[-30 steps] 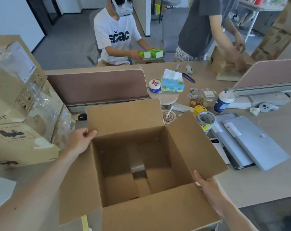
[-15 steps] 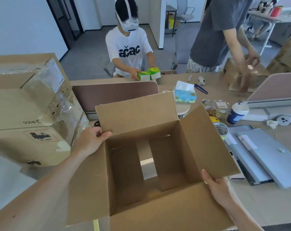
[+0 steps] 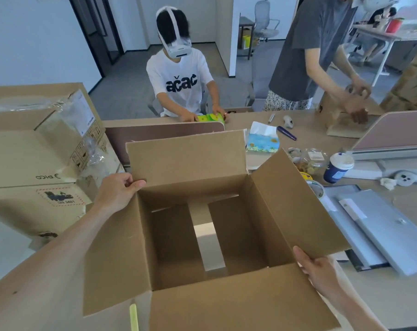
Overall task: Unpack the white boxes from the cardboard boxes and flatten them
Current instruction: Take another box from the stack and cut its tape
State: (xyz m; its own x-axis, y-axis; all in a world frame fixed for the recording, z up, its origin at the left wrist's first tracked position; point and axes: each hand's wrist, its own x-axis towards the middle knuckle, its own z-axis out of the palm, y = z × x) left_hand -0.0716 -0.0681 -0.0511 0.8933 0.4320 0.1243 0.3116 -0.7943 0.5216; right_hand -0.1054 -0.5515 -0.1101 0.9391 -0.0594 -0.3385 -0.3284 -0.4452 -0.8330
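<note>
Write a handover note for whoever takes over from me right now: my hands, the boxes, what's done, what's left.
Left hand grips the open cardboard box at its far left corner; right hand grips its right flap.
Done: the box is empty, with no white boxes in view, and its bottom flaps are parted.
Left: flatten it, then probably the stacked cardboard boxes on the left; their contents are not visible.

"ačac" on a person's white T-shirt (image 3: pixel 178 68)

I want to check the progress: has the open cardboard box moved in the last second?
Yes, upward: the far flap of the cardboard box now covers part of the brown divider panel, earlier clear above it.
</note>
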